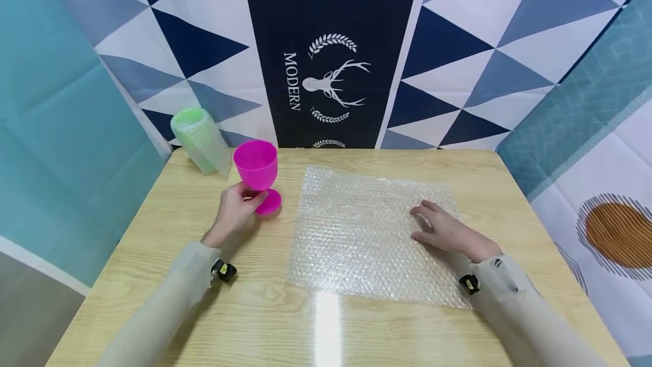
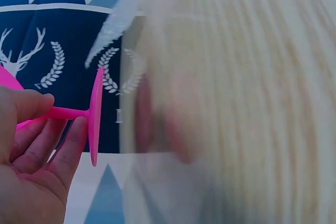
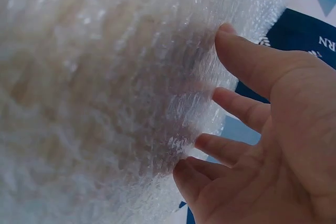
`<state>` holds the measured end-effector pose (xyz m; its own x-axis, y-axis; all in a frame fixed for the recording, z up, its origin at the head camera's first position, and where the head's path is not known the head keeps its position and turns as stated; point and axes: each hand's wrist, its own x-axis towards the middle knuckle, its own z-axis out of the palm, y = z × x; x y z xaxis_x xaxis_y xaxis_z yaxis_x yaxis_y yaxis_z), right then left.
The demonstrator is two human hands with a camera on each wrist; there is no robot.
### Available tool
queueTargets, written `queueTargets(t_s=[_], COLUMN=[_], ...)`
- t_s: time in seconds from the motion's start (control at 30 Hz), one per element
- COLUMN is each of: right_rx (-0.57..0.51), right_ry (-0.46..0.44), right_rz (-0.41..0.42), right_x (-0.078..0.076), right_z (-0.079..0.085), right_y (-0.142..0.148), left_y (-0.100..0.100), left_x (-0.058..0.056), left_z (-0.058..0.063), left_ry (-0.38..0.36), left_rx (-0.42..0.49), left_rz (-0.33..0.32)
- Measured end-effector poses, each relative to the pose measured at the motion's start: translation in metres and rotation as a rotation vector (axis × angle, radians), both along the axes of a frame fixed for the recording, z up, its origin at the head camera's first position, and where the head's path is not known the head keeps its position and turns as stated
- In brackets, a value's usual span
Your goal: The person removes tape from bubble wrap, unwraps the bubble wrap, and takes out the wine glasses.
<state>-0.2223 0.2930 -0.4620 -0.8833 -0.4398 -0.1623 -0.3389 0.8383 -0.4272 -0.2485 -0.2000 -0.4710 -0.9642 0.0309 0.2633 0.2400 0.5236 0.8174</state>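
A bright pink plastic goblet (image 1: 256, 164) stands upright in my left hand (image 1: 235, 211), left of the middle of the table. Thumb and fingers grip its thin stem (image 2: 69, 113), between the cup and the round foot (image 2: 94, 116). A sheet of clear bubble wrap (image 1: 356, 231) lies flat on the table to the right of the goblet. Over the right part of that sheet is my right hand (image 1: 443, 228), fingers spread and slightly bent. In the right wrist view its fingertips (image 3: 202, 141) are right at the bubble wrap's surface, with nothing held between them.
At the back left corner of the wooden table (image 1: 244, 310) stands a pale green roll (image 1: 201, 140) wrapped in clear plastic. A patterned cloth (image 1: 331, 55) hangs behind the table's back edge. Teal and white cloths hang along both sides.
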Motion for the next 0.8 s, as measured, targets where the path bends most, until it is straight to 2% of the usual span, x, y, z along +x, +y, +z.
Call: queueTargets(t_s=[0.27, 0.6, 0.8], right_rx=[0.008, -0.002, -0.018], right_ry=[-0.037, -0.050, -0.045], right_rz=[-0.002, -0.020, -0.016], right_x=[-0.004, -0.001, 0.001], right_z=[0.001, 0.000, -0.001], right_y=[-0.002, 0.001, 0.003], left_y=[0.000, -0.002, -0.001], left_x=[-0.003, -0.007, -0.009], left_z=[-0.009, -0.018, -0.019], left_ry=[-0.038, -0.022, -0.017], left_rx=[0.026, 0.006, -0.005], left_rz=[0.022, 0.031, 0.038])
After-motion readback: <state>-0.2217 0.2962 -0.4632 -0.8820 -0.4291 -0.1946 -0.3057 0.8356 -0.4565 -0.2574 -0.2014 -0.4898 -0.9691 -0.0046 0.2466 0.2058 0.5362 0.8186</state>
